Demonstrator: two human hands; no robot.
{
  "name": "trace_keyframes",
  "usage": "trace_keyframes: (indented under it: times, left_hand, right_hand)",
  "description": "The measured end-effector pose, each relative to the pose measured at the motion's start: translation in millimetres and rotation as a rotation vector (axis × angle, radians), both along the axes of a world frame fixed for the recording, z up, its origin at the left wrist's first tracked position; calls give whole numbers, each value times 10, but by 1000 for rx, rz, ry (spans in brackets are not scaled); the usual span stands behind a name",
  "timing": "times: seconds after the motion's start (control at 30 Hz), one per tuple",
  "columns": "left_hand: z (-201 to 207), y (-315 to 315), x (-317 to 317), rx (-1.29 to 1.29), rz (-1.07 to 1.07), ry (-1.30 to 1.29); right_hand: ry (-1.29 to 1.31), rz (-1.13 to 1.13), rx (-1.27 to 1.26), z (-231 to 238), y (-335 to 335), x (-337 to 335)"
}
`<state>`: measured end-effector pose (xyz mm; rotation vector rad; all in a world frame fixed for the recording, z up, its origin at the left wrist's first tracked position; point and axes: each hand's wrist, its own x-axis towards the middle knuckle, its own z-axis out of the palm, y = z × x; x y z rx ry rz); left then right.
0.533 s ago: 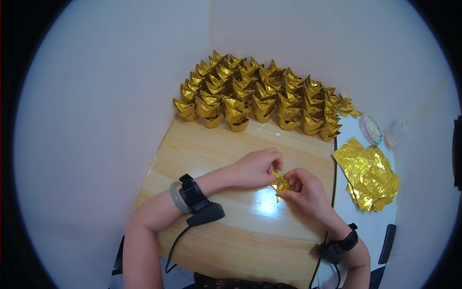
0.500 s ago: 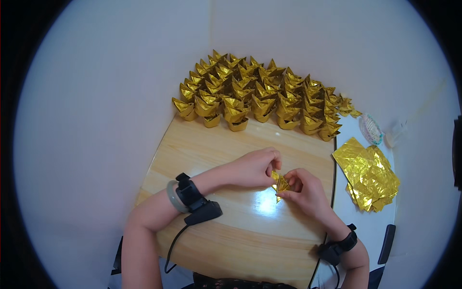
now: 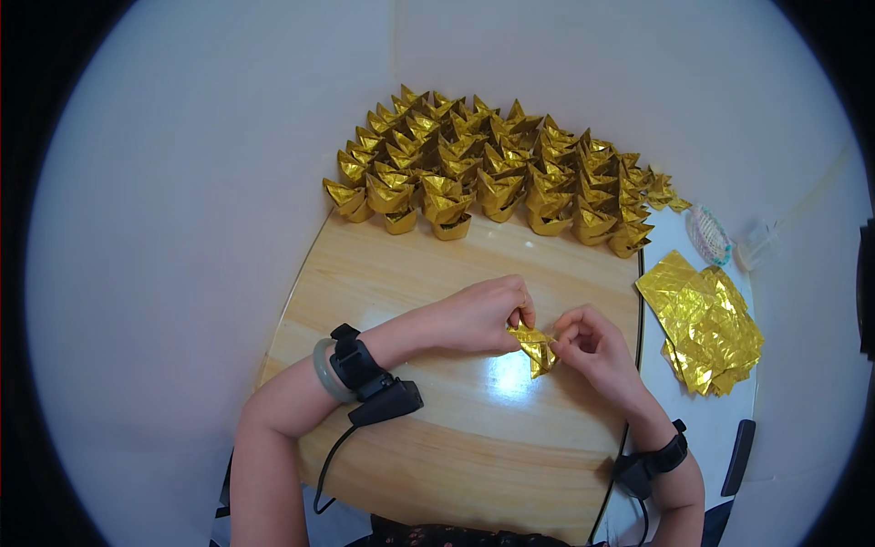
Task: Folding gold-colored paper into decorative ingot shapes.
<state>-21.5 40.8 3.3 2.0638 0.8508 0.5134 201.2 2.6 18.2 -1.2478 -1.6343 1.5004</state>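
A small folded piece of gold foil paper point(image 3: 536, 350) is held between my two hands, above the wooden table point(image 3: 428, 401). My left hand point(image 3: 492, 314) pinches its upper left part, fingers curled down over it. At its right edge, the thumb and forefinger of my right hand point(image 3: 597, 351) close on a corner. Creases and a pointed lower end show on the paper; the parts under my fingertips are hidden. Beyond my hands, rows of folded gold paper ingots point(image 3: 456, 173) stand stacked at the table's far side.
On a white surface point(image 3: 629, 515) at the right lies a pile of flat gold foil sheets point(image 3: 706, 319). Behind it are a woven oval basket point(image 3: 709, 235) and a clear cup point(image 3: 756, 246). Walls rise at the left, back and right. Each wrist wears a black strapped device point(image 3: 365, 369).
The folded paper has turned, showing a broader flat face. My right hand has shifted slightly right and up, its fingers now at the paper's right corner. My left hand stays nearly in place.
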Motion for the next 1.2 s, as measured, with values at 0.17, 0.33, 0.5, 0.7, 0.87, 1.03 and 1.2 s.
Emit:
trace_keyframes:
  times: [0.17, 0.33, 0.5, 0.7, 0.87, 1.03, 1.2]
  left_hand:
    - [32, -19, 5, -3, 5, 1]
    - [18, -6, -1, -3, 0, 15]
    - [49, -38, -26, -4, -3, -57]
    - [8, -5, -53, -5, -78, -85]
    - [-23, 21, -37, -19, -88, -81]
    - [-18, 49, -37, -35, -98, -69]
    - [-76, 8, 14, 173, -29, -157]
  right_hand:
    - [-270, 60, 88, 25, -9, 11]
    - [-277, -20, 178, 15, -34, -48]
    - [-336, -75, 337, -15, -39, -192]
    - [-294, 10, 267, 8, -2, -43]
    - [-564, 27, 465, -8, 21, -104]
    - [-602, 3, 568, -67, 51, -126]
    - [-577, -8, 637, -100, 79, -90]
